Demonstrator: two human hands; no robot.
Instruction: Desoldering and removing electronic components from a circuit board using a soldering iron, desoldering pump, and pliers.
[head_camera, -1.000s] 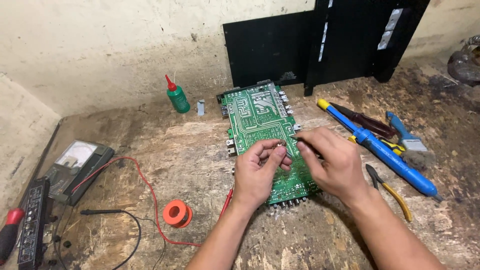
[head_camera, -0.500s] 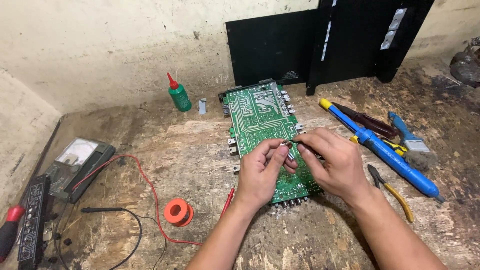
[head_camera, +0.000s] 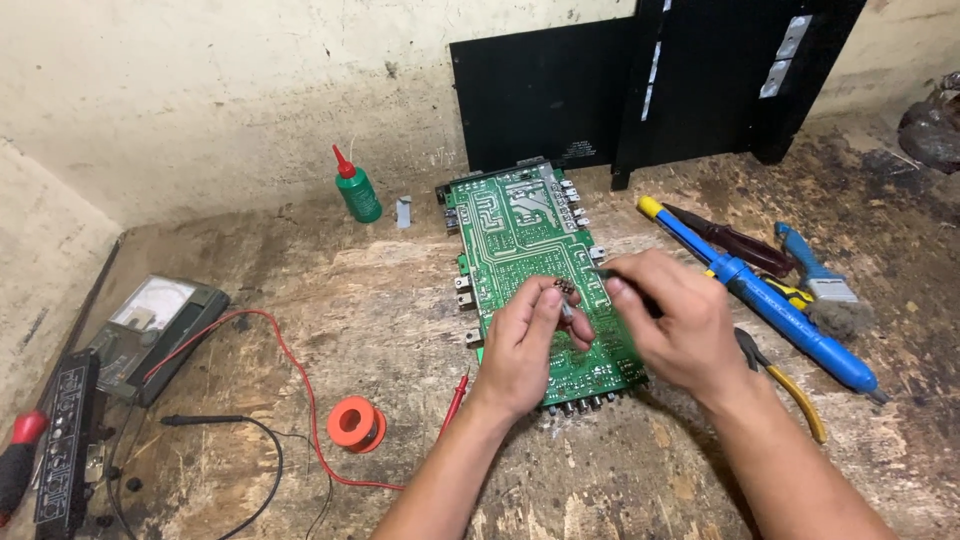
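Observation:
A long green circuit board (head_camera: 520, 240) lies solder side up in the middle of the wooden bench. My left hand (head_camera: 530, 345) rests on the board's near half and pinches a small dark component with thin metal legs between thumb and forefinger. My right hand (head_camera: 675, 325) hovers just to the right of it, fingers closed around a thin dark tool whose tip points left toward the component. The two hands nearly touch above the board. Both hands cover the near right part of the board.
A blue soldering tool (head_camera: 760, 295), a dark-handled screwdriver (head_camera: 730, 240), a blue brush (head_camera: 815, 280) and yellow-handled pliers (head_camera: 790, 390) lie to the right. A green bottle (head_camera: 357, 187), an orange solder spool (head_camera: 357, 423), a multimeter (head_camera: 155, 320) with red and black leads sit left. Black panels (head_camera: 640, 90) lean on the wall.
My right hand has drawn slightly apart from the left and its tool tip now points at the component. My left hand stays put on the board.

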